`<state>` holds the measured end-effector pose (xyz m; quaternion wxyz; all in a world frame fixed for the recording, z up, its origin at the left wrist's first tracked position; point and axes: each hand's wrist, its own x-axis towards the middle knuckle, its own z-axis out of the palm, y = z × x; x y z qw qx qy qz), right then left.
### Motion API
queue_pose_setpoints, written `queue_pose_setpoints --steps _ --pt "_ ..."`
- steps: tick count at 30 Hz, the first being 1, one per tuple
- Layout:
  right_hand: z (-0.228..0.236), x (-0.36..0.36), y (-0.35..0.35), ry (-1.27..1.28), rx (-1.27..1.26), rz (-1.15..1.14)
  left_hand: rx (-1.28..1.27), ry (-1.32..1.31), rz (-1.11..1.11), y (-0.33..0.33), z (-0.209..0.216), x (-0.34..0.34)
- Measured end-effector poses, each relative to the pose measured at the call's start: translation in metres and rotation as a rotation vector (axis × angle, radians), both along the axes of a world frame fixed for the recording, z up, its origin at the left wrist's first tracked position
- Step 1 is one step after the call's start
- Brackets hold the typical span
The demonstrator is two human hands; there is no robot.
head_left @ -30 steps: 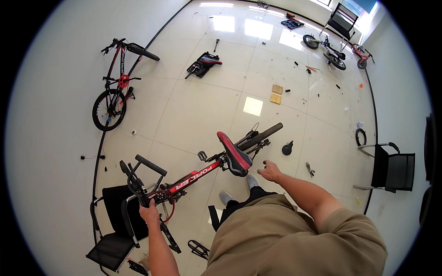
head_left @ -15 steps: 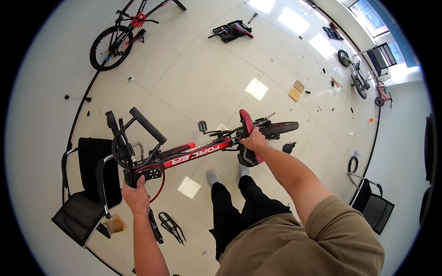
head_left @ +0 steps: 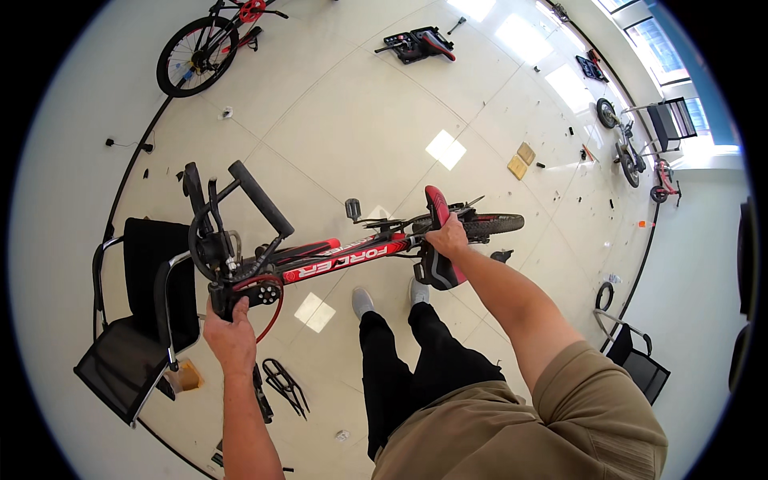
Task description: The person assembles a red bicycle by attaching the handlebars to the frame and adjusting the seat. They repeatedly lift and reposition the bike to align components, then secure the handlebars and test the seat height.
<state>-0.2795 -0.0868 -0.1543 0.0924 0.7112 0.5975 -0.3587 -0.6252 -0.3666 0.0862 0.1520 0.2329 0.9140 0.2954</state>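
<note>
A red and black bicycle [head_left: 344, 266] stretches across in front of me, its handlebar end at the left and its rear wheel [head_left: 496, 225] at the right. My left hand [head_left: 230, 340] is closed around the near end of the handlebar [head_left: 220, 302], beside a thumb shifter. On the red and black saddle [head_left: 436, 204] my right hand [head_left: 448, 238] grips the near side, fingers partly hidden. A pedal [head_left: 353, 210] sticks out on the far side of the frame. My shoes stand just below the bicycle.
Close beside the handlebar stands a black mesh chair [head_left: 128, 352]. A black rack-like part [head_left: 284, 384] lies near my left forearm. Farther off are an open tool case [head_left: 416, 45], another bicycle [head_left: 198, 56], yellowish blocks [head_left: 518, 166], a small bike [head_left: 628, 148] and scattered small parts.
The view has shifted and turned slightly. The handlebar end sits a little higher and farther left in the picture. Both hands keep their hold on the handlebar and saddle.
</note>
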Motion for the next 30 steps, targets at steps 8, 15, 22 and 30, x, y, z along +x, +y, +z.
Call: queue_pose_setpoints --steps 8,15,22,30 --pt "-0.001 0.01 -0.01 0.104 0.054 0.368 0.0 -0.005 0.011 -0.001 -0.009 -0.003" --pt "0.013 0.016 -0.008 0.123 0.147 0.828 -0.041 -0.029 0.07 0.001 -0.006 -0.002" --pt "0.027 0.008 0.007 0.126 0.124 0.924 0.003 -0.013 0.046 -0.005 -0.009 -0.01" --pt "0.026 -0.055 0.031 0.285 -0.141 0.775 -0.012 -0.047 0.08 -0.003 -0.005 0.0"
